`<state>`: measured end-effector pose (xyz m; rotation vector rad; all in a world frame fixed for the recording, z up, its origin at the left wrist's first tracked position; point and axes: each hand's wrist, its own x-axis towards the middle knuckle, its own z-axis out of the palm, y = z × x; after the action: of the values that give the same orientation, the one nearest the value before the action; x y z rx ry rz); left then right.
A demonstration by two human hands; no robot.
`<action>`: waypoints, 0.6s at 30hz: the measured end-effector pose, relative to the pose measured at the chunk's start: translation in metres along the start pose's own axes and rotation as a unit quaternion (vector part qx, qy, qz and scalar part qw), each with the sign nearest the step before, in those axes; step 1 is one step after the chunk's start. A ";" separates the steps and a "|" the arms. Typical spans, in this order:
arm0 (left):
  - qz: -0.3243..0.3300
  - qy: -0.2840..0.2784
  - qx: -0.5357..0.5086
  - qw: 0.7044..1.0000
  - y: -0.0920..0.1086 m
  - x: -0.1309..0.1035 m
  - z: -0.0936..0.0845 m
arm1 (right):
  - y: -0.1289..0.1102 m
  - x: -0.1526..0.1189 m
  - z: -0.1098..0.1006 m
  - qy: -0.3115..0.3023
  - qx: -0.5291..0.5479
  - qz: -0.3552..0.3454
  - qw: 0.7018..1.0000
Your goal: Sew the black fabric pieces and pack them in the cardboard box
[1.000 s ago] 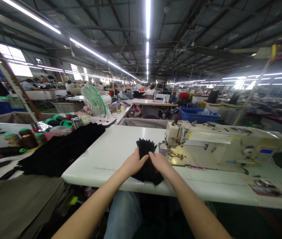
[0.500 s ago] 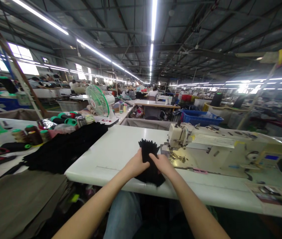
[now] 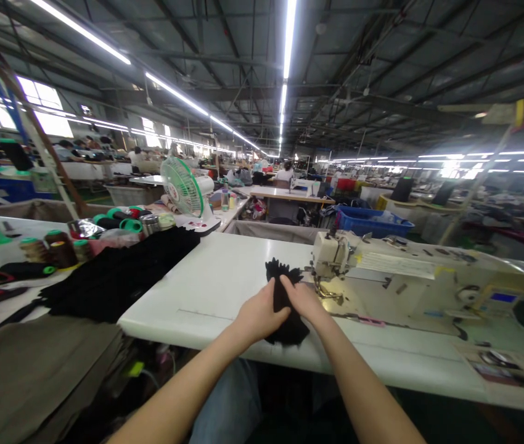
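Observation:
Both my hands grip a black fabric piece (image 3: 285,330) with a scalloped, toothed far edge, at the front of the white sewing table (image 3: 225,277). My left hand (image 3: 259,311) pinches its left side, thumb on top and fingers partly beneath. On the right side, my right hand (image 3: 302,299) presses and holds the cloth with its fingers closed. Just to the right of that hand is the needle area of a white industrial sewing machine (image 3: 382,262); the fabric lies left of the presser foot (image 3: 324,290). The cloth's underside is hidden.
Left of the table lies a heap of black fabric (image 3: 118,271), near thread spools (image 3: 58,246) and grey-brown cloth (image 3: 35,376). A green fan (image 3: 182,185) stands behind it. Beyond the machine is a blue basket (image 3: 373,221). A pink tool (image 3: 370,321) lies before the machine.
Both hands have shifted slightly right with the black fabric. The cloth's toothed edge is more bunched, and my left hand has turned inward over it.

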<state>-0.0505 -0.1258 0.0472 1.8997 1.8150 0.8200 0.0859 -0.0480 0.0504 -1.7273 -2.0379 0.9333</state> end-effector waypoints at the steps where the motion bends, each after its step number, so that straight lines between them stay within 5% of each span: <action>1: -0.003 -0.013 -0.006 1.000 0.002 -0.001 -0.003 | -0.001 -0.002 0.001 -0.003 0.010 -0.004 1.000; 9: 0.072 -0.020 -0.184 0.980 -0.003 -0.021 -0.017 | 0.009 -0.037 -0.003 -0.057 0.194 -0.092 0.975; 13: 0.080 -0.064 -0.377 0.921 -0.009 -0.040 -0.006 | 0.020 -0.051 0.002 0.006 0.244 -0.132 0.961; 15: 0.034 0.002 -0.443 0.896 -0.013 -0.045 0.002 | 0.023 -0.062 0.006 0.046 0.247 -0.141 0.958; 18: -0.066 0.197 -0.438 0.875 -0.019 -0.049 0.015 | 0.022 -0.085 0.015 0.106 0.239 -0.152 0.953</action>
<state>-0.0548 -0.1708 0.0167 1.0511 1.3450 1.7028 0.1122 -0.1322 0.0397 -1.1642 -1.6950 0.9882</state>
